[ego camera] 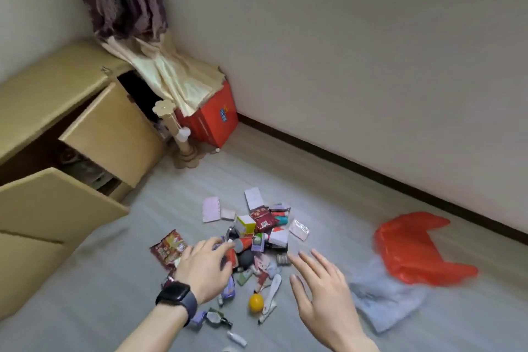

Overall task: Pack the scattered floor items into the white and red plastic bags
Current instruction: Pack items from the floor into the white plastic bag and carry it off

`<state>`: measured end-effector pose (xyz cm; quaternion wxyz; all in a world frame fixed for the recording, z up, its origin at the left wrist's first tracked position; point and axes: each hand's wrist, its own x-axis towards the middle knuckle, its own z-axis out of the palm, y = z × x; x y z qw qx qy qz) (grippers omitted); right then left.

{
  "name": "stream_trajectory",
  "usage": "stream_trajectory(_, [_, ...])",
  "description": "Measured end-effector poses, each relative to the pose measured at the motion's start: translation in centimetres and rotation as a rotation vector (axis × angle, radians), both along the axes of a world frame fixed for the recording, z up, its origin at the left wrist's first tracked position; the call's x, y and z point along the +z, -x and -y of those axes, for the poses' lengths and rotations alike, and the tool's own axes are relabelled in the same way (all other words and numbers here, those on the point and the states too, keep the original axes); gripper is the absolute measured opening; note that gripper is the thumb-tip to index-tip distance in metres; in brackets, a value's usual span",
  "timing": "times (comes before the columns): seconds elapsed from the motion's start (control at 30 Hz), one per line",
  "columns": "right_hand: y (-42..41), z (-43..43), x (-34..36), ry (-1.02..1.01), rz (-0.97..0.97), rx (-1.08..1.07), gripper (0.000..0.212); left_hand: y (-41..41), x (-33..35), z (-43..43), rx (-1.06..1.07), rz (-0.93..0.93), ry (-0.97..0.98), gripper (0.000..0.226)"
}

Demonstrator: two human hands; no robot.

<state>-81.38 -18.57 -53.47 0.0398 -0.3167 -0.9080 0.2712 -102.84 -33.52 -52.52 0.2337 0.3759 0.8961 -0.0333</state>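
While outspread, right grip (323,297) beside pile (258,226).

Red plastic bag (414,248), whitish bag (383,297), yellow ball (255,302), grey floor (114,280), striped purple-and-cream curtain (123,0), red box (211,120).

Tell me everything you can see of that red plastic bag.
The thin, glossy red plastic bag lies crumpled and mostly flat on the grey floor, right of the pile of small items, near the dark skirting board. It looks empty and slightly blurred. Its near edge meets a pale whitish plastic bag; which overlaps I cannot tell. The open right hand is apart from it.
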Motion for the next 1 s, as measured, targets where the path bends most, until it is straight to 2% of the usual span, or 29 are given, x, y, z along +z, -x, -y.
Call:
stream_trajectory(0.17, [-0.6, 2.8, -9.8, 0.111, 0.158, -0.113, 0.05, 1.6, -10.2, 0.1, -0.12, 0.08, 0.088, 0.049])
stream_trajectory(0.27, [-1.3, 2.9, -15.3, 0.173, 0.22, -0.124, 0.058, 1.1, -16.4, -1.1, -0.181, 0.124, 0.087, 0.057])
stream_trajectory(0.43, [-3.9, 2.3, -25.5, 0.184, 0.279, -0.245, 0.048, -1.8, -28.3, -2.8, -0.289, 0.14, 0.086, 0.065])
stream_trajectory(0.7, [-9.4, 0.1, -46.5, 0.236, 0.572, -0.26, 0.078, -6.2, -50.8, -4.2, -0.439, 0.075, 0.061, 0.062])
stream_trajectory(0.83, [-12.3, -2.0, -57.7, 0.242, 0.714, -0.362, 0.073, -7.2, -60.7, -3.2, -0.533, 0.038, 0.078, 0.068])
stream_trajectory(1.0, [-13.9, -7.4, -66.2, 0.192, 0.753, -0.614, 0.093, -6.9, -69.0, -2.4, -0.699, 0.014, 0.049, 0.076])
